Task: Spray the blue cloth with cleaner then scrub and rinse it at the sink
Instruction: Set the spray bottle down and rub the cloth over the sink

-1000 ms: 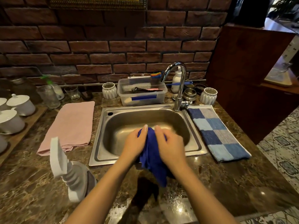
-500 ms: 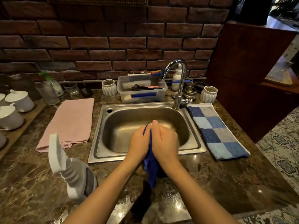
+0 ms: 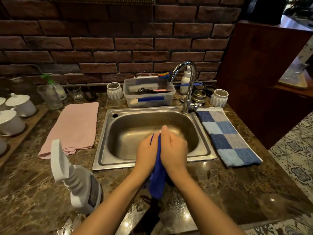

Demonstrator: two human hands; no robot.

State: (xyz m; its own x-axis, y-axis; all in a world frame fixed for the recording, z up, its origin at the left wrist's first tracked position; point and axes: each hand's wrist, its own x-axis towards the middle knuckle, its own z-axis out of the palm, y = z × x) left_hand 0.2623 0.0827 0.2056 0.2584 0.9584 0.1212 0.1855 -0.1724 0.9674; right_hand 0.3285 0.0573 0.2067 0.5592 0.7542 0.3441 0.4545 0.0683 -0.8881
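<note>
The left hand (image 3: 147, 150) and right hand (image 3: 174, 148) grip the blue cloth (image 3: 158, 182) between them over the near rim of the sink (image 3: 103, 146), the cloth's tail hanging above the wet worktop (image 3: 237, 192). A white spray bottle (image 3: 79, 184) stands left of them, just in front of a pink towel (image 3: 74, 128).

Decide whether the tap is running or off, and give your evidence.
Off, it seems: no stream falls from the tap spout into the sink.

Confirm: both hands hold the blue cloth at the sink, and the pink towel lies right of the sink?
One slip: the head view shows the pink towel left of the sink. Left hand and right hand do hold the blue cloth.
</note>
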